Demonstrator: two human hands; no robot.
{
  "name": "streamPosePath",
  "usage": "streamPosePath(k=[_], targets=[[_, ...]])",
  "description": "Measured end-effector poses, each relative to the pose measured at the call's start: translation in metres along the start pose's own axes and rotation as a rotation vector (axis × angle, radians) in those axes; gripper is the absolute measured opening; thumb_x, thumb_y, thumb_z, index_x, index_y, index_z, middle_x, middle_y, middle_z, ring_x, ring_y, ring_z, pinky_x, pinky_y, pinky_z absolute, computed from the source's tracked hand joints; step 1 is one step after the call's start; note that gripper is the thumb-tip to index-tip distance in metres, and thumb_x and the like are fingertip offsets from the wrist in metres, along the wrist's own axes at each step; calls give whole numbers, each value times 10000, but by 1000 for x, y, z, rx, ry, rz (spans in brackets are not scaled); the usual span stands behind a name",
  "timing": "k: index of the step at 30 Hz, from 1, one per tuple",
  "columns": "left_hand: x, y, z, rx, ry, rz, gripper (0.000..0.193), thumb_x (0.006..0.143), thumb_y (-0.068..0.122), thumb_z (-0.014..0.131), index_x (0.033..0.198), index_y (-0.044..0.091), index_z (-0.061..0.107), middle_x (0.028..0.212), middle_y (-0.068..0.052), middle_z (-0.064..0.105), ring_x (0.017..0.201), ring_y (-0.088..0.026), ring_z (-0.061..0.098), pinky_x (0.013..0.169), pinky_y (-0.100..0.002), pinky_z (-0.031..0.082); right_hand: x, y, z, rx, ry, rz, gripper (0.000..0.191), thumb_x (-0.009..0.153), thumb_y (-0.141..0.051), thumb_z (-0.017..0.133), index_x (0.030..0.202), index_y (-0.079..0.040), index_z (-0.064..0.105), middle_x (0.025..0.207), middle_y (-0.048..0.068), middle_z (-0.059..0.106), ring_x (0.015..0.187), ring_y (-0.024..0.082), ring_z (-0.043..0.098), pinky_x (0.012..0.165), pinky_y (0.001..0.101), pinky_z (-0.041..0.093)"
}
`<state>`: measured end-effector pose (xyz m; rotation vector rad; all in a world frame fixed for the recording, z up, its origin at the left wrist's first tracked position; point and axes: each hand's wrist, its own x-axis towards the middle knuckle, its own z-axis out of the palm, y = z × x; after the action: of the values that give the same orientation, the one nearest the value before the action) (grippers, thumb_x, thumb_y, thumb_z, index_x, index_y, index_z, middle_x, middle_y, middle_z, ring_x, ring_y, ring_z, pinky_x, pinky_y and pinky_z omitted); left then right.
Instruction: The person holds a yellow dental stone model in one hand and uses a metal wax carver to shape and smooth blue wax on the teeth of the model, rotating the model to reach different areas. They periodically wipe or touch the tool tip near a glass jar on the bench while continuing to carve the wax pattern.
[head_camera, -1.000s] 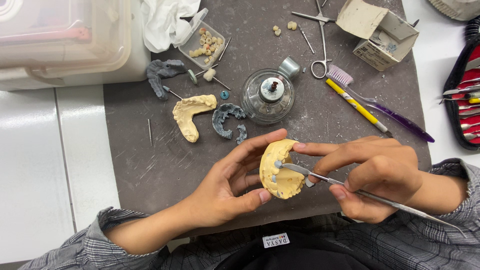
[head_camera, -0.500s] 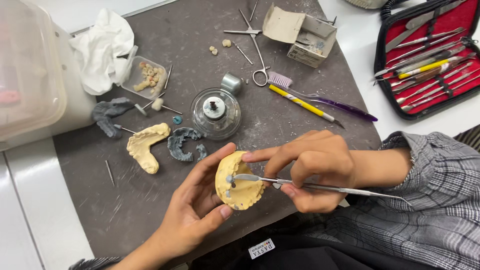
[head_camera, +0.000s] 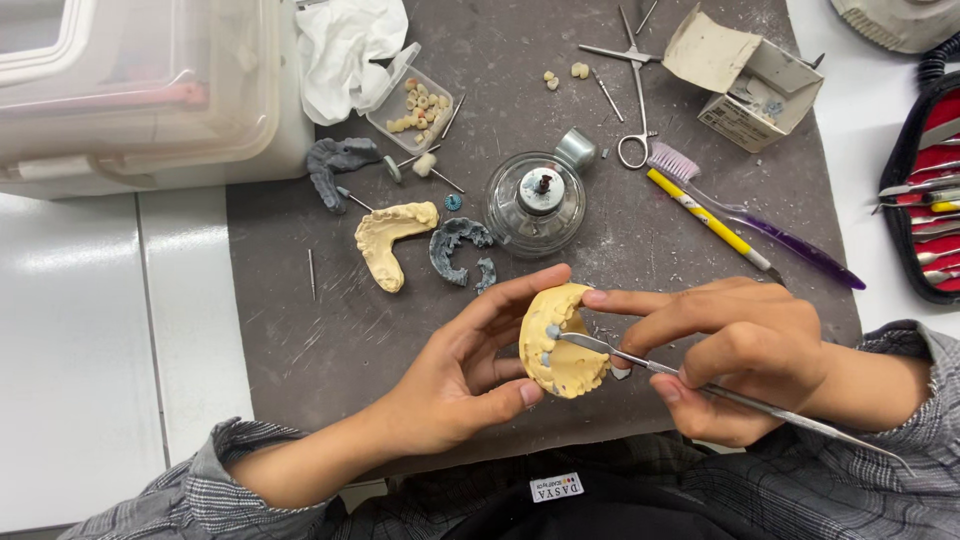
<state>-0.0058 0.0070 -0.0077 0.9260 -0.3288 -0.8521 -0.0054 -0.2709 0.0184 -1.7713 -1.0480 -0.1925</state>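
The left hand cradles a yellow plaster tooth mould, steadying it while the right hand pinches a thin metal tool against it.

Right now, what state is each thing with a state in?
Yellow dental cast: held in left hand.
Metal instrument: held in right hand, tip on cast.
Glass burner: upright, unlit.
Cardboard box: open.
Small plastic tray: open, holding teeth.

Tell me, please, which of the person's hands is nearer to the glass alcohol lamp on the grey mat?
Left. The left hand holds the yellow dental cast with its fingertips just below the glass lamp. The right hand, gripping the metal instrument, sits farther off to the lamp's lower right.
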Motion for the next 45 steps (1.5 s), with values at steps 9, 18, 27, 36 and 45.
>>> streamPosePath(k=[9,18,27,36,45], targets=[[0,-1,0,15,0,16,810,959,91,696,1640,49,261,1688,-135,323,1565,-265,372,1217,-429,477,-2,1,-4,-12,-39,-13,269,790,23,685,908,-86,469,898,166,750,981,400,800,730,392,692],[1,-2,1,-4,-3,14,811,965,95,697,1644,47,256,1694,-143,317,1563,-264,373,1204,-419,481,-4,4,-4,-43,-49,-33,295,762,7,727,879,-98,477,896,170,749,993,426,788,670,363,674],[1,-2,0,-31,-22,10,840,971,136,708,1659,25,241,1680,-144,339,1553,-254,382,1224,-423,455,-2,5,-6,-48,-53,-69,292,766,1,734,859,-98,476,897,153,746,1006,439,776,718,389,674],[1,-3,-1,-42,-20,3,843,964,150,708,1651,23,236,1693,-124,321,1557,-248,381,1227,-429,456,-1,5,-5,-70,-58,-88,288,769,6,735,871,-100,487,895,150,745,1011,451,769,738,410,678],[1,3,-4,-19,-112,-42,1008,976,555,620,1702,8,186,1640,-220,437,1548,-289,423,1296,-425,326,3,1,-7,0,-26,-144,265,803,6,678,935,-74,463,931,152,719,999,448,747,803,489,673]])
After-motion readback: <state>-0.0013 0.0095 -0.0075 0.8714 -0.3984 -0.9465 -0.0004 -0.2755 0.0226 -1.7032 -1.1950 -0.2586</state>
